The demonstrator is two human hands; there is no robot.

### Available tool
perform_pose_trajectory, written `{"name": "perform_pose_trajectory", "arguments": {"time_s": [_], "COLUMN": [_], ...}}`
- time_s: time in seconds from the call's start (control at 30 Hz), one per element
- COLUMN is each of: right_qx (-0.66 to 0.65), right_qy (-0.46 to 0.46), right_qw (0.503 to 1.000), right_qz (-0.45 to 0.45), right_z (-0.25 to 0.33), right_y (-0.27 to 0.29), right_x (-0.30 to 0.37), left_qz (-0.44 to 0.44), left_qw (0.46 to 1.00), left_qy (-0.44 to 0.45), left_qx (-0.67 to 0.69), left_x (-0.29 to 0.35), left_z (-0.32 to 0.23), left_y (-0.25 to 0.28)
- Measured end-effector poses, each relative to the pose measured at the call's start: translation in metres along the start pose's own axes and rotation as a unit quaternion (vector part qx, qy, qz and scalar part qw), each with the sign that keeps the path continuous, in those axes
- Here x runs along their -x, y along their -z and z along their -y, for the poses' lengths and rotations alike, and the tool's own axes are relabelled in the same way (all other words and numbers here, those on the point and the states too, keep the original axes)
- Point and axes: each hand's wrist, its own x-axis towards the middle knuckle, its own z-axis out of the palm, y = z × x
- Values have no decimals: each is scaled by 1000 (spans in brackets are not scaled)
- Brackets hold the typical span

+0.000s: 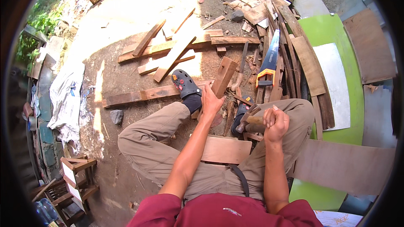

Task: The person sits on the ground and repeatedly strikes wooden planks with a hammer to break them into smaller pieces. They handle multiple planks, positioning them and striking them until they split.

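In the head view, my left hand is wrapped round the lower end of a tilted wooden block, by the long plank's right end. My right hand is closed on the hammer's handle. I should brace the block firmly, keep my fingers low, and land any blow squarely.

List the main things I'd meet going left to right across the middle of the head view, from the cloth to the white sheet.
White cloth, grey stone, left hand, hammer head, right hand, white sheet.
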Motion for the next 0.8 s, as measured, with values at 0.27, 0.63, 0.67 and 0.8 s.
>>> {"name": "perform_pose_trajectory", "arguments": {"time_s": [0.27,0.63,0.67,0.8], "right_qx": [-27,-63,-70,-57], "right_qy": [-55,-102,-89,-32], "right_qw": [998,993,994,996], "right_qz": [-10,-18,-4,60], "right_z": [-20,-14,-17,-31], "right_y": [-25,-59,-58,-64], "right_x": [25,11,6,9], "left_qz": [39,145,126,31], "left_qw": [996,692,687,726], "left_qy": [-6,151,141,161], "left_qx": [78,691,702,667], "left_x": [-17,8,7,13], "left_z": [-21,3,3,14], "left_y": [92,170,175,175]}}
